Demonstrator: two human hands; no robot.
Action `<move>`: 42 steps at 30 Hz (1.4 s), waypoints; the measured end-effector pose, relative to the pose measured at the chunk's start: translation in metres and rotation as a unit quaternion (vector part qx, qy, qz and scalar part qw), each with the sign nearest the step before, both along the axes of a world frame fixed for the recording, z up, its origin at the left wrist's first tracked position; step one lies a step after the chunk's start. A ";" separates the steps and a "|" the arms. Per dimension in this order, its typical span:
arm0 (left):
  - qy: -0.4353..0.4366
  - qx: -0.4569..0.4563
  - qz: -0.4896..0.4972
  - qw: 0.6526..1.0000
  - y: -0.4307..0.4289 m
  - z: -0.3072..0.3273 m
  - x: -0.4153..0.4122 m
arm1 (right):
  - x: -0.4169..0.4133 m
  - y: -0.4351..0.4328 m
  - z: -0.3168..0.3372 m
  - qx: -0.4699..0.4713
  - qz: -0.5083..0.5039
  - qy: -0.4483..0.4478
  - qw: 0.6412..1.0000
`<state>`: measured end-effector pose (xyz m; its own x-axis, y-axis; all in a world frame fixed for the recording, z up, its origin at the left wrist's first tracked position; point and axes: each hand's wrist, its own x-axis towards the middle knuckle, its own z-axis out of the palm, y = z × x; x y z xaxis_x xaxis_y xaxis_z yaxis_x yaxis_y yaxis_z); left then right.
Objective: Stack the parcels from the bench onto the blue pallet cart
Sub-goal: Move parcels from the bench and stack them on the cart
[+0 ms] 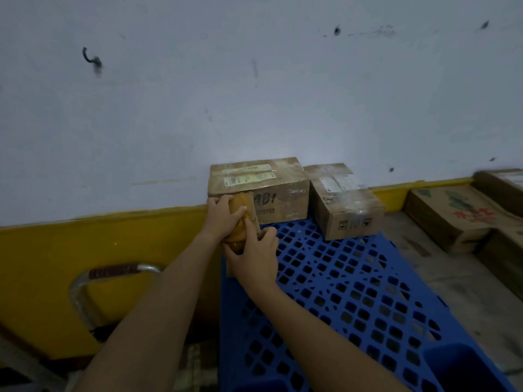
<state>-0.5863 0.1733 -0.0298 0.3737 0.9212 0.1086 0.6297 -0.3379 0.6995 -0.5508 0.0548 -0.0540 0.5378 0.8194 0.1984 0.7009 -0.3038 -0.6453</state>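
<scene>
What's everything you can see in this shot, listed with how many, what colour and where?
pallet cart: one, blue, centre foreground up to the wall
taped boxes: two, brown, on the cart's far end
small parcel: one, tan, over the cart's far left corner
other boxes: at least three, brown, right edge
handle: one, silver, lower left
wall: one, pale grey with yellow base, behind
left hand: one, grips the small parcel
right hand: one, grips the small parcel lower down
</scene>
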 end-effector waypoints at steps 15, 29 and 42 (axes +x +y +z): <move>0.070 0.088 0.033 0.993 -0.011 0.042 0.007 | 0.062 -0.041 0.022 -0.048 0.049 -0.024 0.997; -0.002 0.127 -0.146 0.981 -0.177 0.049 0.225 | 0.273 -0.217 0.021 -0.063 -0.041 -0.067 0.995; 0.113 0.024 -0.261 0.958 -0.314 -0.028 0.445 | 0.474 -0.377 -0.022 -0.104 -0.218 0.009 0.970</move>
<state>-0.1410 -0.1403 -0.0581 0.8017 0.5977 0.0078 0.4993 -0.6768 0.5410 -0.0772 -0.3221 -0.0763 0.8441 0.5347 0.0408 0.4658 -0.6934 -0.5497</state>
